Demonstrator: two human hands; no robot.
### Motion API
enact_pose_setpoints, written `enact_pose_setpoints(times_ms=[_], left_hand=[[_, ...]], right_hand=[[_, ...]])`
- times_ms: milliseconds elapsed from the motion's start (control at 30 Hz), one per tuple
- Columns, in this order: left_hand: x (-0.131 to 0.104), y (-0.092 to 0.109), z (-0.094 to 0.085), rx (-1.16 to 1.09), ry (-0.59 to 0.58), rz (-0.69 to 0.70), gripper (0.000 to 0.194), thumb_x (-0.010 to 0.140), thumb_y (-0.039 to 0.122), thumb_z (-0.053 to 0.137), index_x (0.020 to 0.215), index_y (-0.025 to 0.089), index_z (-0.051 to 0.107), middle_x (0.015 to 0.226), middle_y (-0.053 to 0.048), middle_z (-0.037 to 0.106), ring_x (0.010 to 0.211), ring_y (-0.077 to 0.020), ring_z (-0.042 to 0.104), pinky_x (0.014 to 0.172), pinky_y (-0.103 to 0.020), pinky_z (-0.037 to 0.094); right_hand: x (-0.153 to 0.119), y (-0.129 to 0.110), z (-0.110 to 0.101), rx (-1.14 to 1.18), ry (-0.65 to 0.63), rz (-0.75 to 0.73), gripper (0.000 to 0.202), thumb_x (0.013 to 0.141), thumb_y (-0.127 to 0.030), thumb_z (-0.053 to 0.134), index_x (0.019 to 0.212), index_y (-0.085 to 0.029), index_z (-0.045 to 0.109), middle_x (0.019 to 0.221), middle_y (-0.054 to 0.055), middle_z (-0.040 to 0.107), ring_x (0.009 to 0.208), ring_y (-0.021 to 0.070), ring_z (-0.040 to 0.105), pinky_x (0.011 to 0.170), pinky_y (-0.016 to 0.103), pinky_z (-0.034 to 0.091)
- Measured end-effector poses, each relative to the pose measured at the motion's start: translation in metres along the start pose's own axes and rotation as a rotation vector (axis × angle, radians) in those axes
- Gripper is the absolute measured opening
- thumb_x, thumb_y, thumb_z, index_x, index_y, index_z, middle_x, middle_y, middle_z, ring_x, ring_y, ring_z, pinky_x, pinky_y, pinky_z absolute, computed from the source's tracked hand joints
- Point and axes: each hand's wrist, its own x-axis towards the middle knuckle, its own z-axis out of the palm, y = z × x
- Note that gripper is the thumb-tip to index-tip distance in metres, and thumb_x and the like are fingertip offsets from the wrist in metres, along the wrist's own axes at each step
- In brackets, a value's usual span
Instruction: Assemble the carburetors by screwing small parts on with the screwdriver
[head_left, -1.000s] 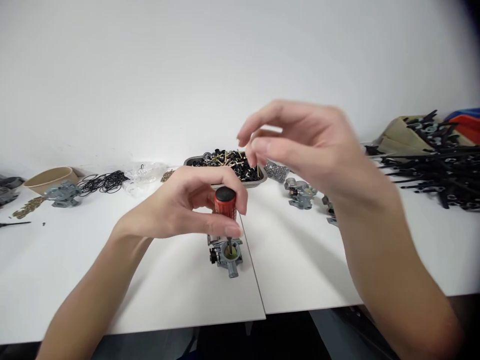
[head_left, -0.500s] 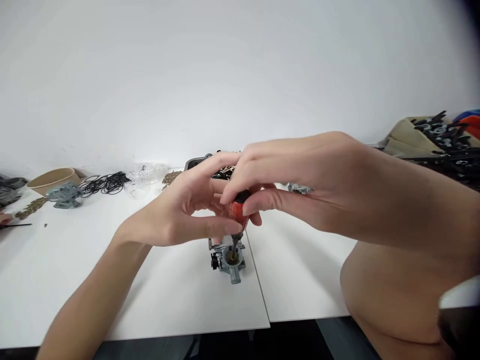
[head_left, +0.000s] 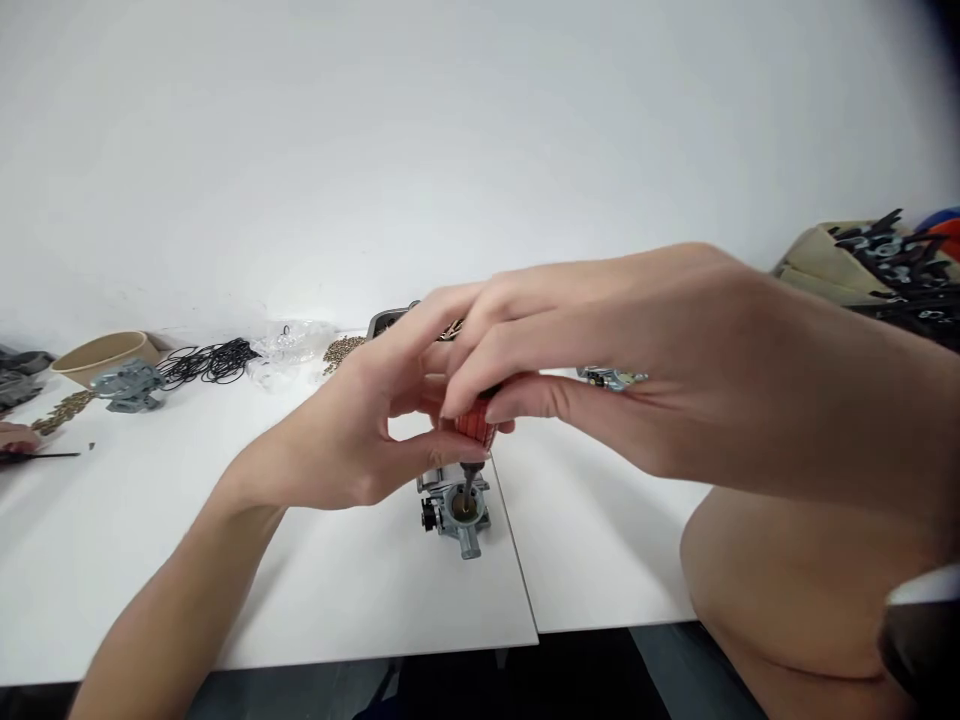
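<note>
Right hand [head_left: 622, 340] has joined left hand [head_left: 356, 420], both grasping the red-handled screwdriver [head_left: 474, 426] above the grey metal carburetor [head_left: 451, 520]: two-handed control

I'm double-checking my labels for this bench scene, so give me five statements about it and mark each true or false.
1. The left hand and right hand are both on the red-handled screwdriver. True.
2. The screwdriver's shaft points down into the round opening of the metal part. True.
3. The metal part sits to the right of the table seam. False: it sits to the left.
4. At the left edge, another person's hand holds a thin dark tool. True.
5. The beige bowl is to the right of the black rings. False: it is to their left.
</note>
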Motion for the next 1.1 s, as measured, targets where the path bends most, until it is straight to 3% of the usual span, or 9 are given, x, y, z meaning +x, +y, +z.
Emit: enact_pose_setpoints(times_ms=[267, 367, 500, 600, 733, 833, 900, 967, 1100], left_hand=[[0.007, -0.011, 0.006, -0.06, 0.022, 0.026, 0.04, 0.071, 0.006, 0.076, 0.101, 0.021, 0.054, 0.091, 0.0, 0.058, 0.072, -0.0113, 0.063, 0.054, -0.019, 0.055], [0.004, -0.008, 0.0, -0.06, -0.001, 0.05, 0.041, 0.073, 0.001, 0.072, 0.105, 0.023, 0.057, 0.095, 0.0, 0.059, 0.072, -0.0107, 0.065, 0.052, -0.016, 0.054], [0.001, -0.002, -0.005, -0.052, -0.109, 0.001, 0.046, 0.082, 0.001, 0.061, 0.12, 0.025, 0.053, 0.1, -0.004, 0.062, 0.088, -0.0177, 0.068, 0.068, -0.027, 0.06], [0.003, -0.001, -0.001, -0.046, -0.107, 0.027, 0.047, 0.077, 0.005, 0.069, 0.117, 0.024, 0.053, 0.105, -0.004, 0.061, 0.086, -0.0165, 0.066, 0.069, -0.028, 0.059], [0.006, -0.007, 0.007, -0.057, 0.037, 0.091, 0.036, 0.07, 0.012, 0.08, 0.093, 0.021, 0.054, 0.092, 0.001, 0.061, 0.07, -0.0101, 0.061, 0.051, -0.018, 0.051], [0.008, -0.014, 0.011, -0.056, 0.097, 0.052, 0.035, 0.069, 0.015, 0.081, 0.088, 0.02, 0.052, 0.075, 0.004, 0.056, 0.061, -0.0091, 0.057, 0.045, -0.018, 0.046], [0.009, -0.017, 0.013, -0.033, 0.076, -0.016, 0.035, 0.069, 0.02, 0.082, 0.088, 0.02, 0.053, 0.072, 0.003, 0.055, 0.063, -0.0122, 0.058, 0.048, -0.022, 0.049], [0.01, -0.02, 0.015, -0.02, 0.018, -0.058, 0.032, 0.07, 0.024, 0.082, 0.083, 0.019, 0.053, 0.071, 0.002, 0.054, 0.064, -0.0133, 0.058, 0.049, -0.024, 0.05], [0.01, -0.018, 0.014, -0.022, -0.047, -0.043, 0.03, 0.069, 0.023, 0.082, 0.075, 0.019, 0.053, 0.066, 0.003, 0.053, 0.06, -0.0117, 0.055, 0.047, -0.022, 0.048]], right_hand=[[0.011, -0.003, 0.019, -0.213, 0.081, -0.001, 0.027, 0.088, -0.036, 0.066, 0.065, -0.022, 0.062, 0.054, -0.001, 0.053, 0.059, 0.0152, 0.055, 0.05, 0.027, 0.042], [0.009, -0.002, 0.01, -0.149, 0.034, -0.022, 0.018, 0.09, -0.033, 0.063, 0.074, -0.025, 0.068, 0.066, 0.001, 0.062, 0.069, 0.0172, 0.061, 0.056, 0.028, 0.046], [0.0, 0.003, -0.005, -0.126, -0.055, -0.053, 0.016, 0.091, -0.023, 0.058, 0.09, -0.032, 0.072, 0.084, -0.002, 0.069, 0.073, 0.0161, 0.064, 0.057, 0.027, 0.048], [-0.001, 0.001, -0.001, -0.179, -0.007, -0.024, 0.01, 0.088, -0.029, 0.065, 0.078, -0.026, 0.068, 0.066, -0.003, 0.063, 0.051, 0.0113, 0.053, 0.044, 0.027, 0.038], [0.006, -0.008, 0.015, -0.231, 0.045, -0.053, 0.023, 0.088, -0.031, 0.065, 0.068, -0.023, 0.059, 0.048, -0.005, 0.045, 0.04, 0.0082, 0.035, 0.038, 0.027, 0.028], [0.007, -0.01, 0.015, -0.268, 0.12, -0.086, 0.015, 0.089, -0.033, 0.065, 0.079, -0.022, 0.062, 0.063, -0.002, 0.055, 0.049, 0.0103, 0.045, 0.043, 0.028, 0.034], [0.005, -0.009, 0.009, -0.254, 0.079, -0.129, 0.008, 0.091, -0.027, 0.063, 0.096, -0.023, 0.067, 0.088, 0.001, 0.065, 0.067, 0.0131, 0.057, 0.054, 0.026, 0.044], [0.001, -0.007, 0.001, -0.235, -0.006, -0.151, 0.022, 0.092, -0.017, 0.056, 0.107, -0.028, 0.068, 0.108, 0.0, 0.066, 0.083, 0.0159, 0.062, 0.063, 0.025, 0.049], [-0.004, -0.003, -0.005, -0.228, -0.092, -0.109, 0.034, 0.089, -0.01, 0.053, 0.107, -0.034, 0.069, 0.108, -0.003, 0.068, 0.083, 0.0176, 0.066, 0.055, 0.026, 0.047]])
